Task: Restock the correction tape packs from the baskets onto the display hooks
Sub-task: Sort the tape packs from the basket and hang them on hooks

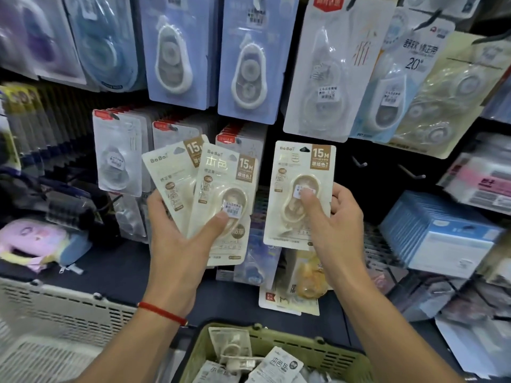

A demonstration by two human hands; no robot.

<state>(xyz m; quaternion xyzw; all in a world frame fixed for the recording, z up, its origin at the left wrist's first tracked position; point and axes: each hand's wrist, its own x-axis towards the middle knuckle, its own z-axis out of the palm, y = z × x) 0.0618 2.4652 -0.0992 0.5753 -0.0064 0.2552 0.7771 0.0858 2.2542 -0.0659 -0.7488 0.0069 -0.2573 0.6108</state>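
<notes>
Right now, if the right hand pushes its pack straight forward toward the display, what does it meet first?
Probably the bare hook just right of the cream pack that the right hand holds. The dark space behind the pack looks free, though depth is unclear in this one view.

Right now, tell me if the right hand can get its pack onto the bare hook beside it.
Probably yes: the right hand holds one cream pack upright, and the bare hook just right of it has nothing in front.
</notes>
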